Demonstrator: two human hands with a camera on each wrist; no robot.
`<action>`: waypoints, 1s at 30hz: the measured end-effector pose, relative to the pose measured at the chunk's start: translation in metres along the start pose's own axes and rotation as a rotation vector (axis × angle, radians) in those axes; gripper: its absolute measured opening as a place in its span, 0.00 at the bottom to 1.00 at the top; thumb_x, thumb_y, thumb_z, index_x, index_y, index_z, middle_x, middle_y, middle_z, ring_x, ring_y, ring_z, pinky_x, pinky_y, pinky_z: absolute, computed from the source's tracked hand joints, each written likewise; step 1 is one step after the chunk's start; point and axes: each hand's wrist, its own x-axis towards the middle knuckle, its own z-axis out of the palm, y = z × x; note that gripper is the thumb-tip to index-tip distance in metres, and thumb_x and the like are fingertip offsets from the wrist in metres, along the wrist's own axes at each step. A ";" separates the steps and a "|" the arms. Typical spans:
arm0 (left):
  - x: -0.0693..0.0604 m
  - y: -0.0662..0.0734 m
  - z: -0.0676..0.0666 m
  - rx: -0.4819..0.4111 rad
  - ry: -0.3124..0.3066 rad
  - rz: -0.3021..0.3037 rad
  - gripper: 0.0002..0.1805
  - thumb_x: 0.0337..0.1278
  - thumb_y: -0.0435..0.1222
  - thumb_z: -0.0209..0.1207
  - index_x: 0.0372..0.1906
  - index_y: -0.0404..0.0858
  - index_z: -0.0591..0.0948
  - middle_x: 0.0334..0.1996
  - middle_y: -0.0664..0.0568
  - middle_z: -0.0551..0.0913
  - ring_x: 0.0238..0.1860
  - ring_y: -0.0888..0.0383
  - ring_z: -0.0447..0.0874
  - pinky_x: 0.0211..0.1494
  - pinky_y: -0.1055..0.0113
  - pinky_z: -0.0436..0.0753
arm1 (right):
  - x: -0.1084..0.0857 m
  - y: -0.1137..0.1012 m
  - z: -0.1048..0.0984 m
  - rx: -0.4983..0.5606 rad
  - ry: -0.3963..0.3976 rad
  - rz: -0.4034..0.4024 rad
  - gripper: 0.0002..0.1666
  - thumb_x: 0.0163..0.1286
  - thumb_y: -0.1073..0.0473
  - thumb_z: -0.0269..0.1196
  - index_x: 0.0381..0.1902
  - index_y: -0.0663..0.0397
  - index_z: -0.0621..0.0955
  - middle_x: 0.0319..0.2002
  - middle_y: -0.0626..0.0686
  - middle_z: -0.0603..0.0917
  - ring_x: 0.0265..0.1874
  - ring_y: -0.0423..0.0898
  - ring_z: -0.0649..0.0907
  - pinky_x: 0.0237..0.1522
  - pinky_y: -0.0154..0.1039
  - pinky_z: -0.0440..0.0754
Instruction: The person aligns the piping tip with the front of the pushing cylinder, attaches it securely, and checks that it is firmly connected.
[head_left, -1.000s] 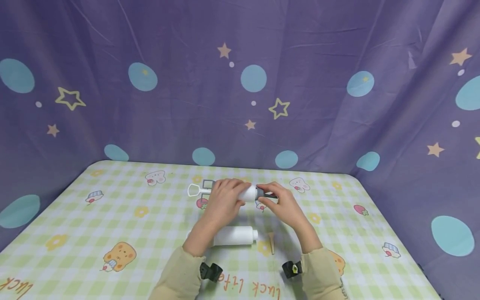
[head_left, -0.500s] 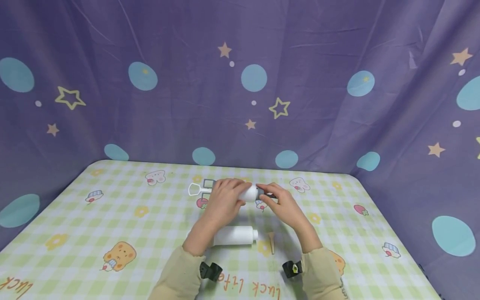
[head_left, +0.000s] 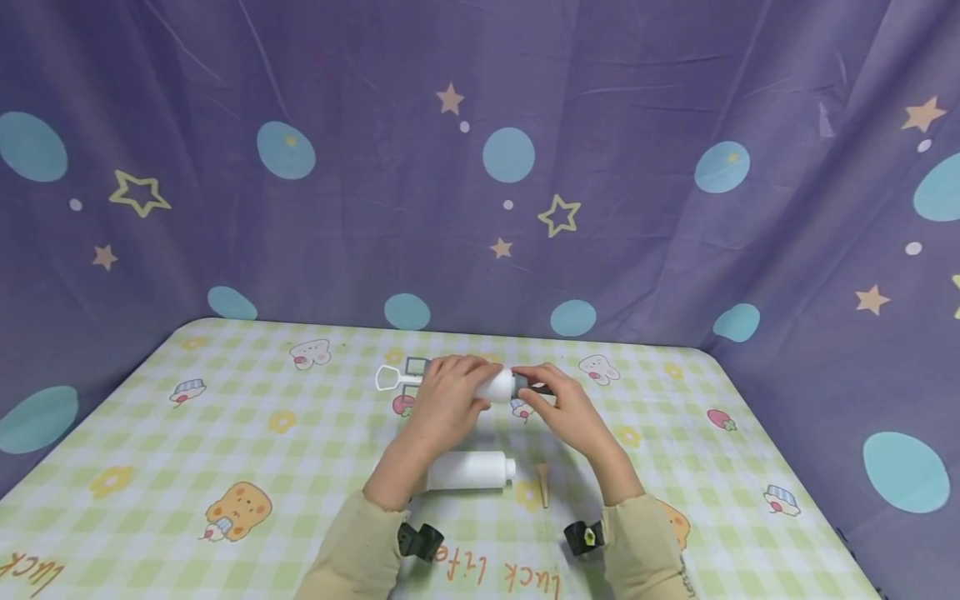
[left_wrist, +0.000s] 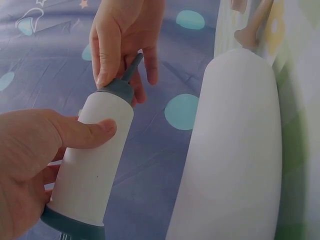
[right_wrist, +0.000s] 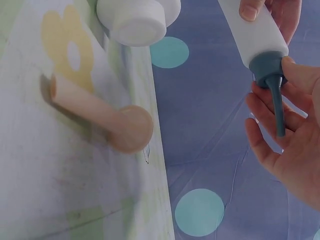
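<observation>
A syringe-like white tube point(head_left: 498, 386) lies level above the far middle of the table, gripped around its barrel by my left hand point(head_left: 450, 398). My left thumb point(left_wrist: 95, 134) lies along its white side. At the tube's right end my right hand point(head_left: 564, 406) pinches the grey-blue nozzle cap point(right_wrist: 266, 65) between thumb and fingers. The thin spout point(right_wrist: 277, 107) points out past those fingers. Left of my left hand, a white loop handle point(head_left: 388, 378) and a grey square grip point(head_left: 417, 367) stick out. My left palm hides part of the barrel.
Nearer me lies a second white cylinder point(head_left: 471, 471) with a short neck, partly behind my left forearm. Right of it rests a small beige nozzle-shaped piece point(head_left: 543, 486). A checked cloth point(head_left: 315, 467) covers the table; a purple curtain point(head_left: 360, 167) hangs behind.
My right fingers shift slightly about the nozzle cap, and the dark spout beside them shows at a somewhat different angle. The left hand and the tube stay in place.
</observation>
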 end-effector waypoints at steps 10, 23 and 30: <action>-0.001 0.001 0.001 0.000 0.015 0.017 0.26 0.41 0.36 0.68 0.52 0.46 0.78 0.48 0.52 0.79 0.52 0.52 0.74 0.56 0.55 0.68 | 0.000 0.003 0.000 0.045 -0.001 0.007 0.15 0.66 0.63 0.55 0.50 0.62 0.74 0.41 0.58 0.80 0.43 0.53 0.79 0.51 0.48 0.74; 0.000 0.001 -0.001 -0.014 0.008 0.013 0.26 0.41 0.36 0.68 0.52 0.45 0.78 0.48 0.52 0.79 0.52 0.51 0.74 0.56 0.54 0.68 | 0.001 0.004 0.000 0.033 0.013 0.006 0.15 0.66 0.63 0.56 0.49 0.63 0.75 0.40 0.58 0.81 0.42 0.53 0.80 0.50 0.49 0.75; 0.000 0.002 0.000 -0.009 0.019 0.021 0.26 0.41 0.36 0.68 0.51 0.45 0.78 0.48 0.52 0.79 0.51 0.51 0.75 0.55 0.55 0.69 | 0.000 0.003 0.000 0.020 0.022 0.063 0.14 0.69 0.60 0.52 0.48 0.60 0.76 0.39 0.57 0.82 0.42 0.52 0.81 0.46 0.48 0.76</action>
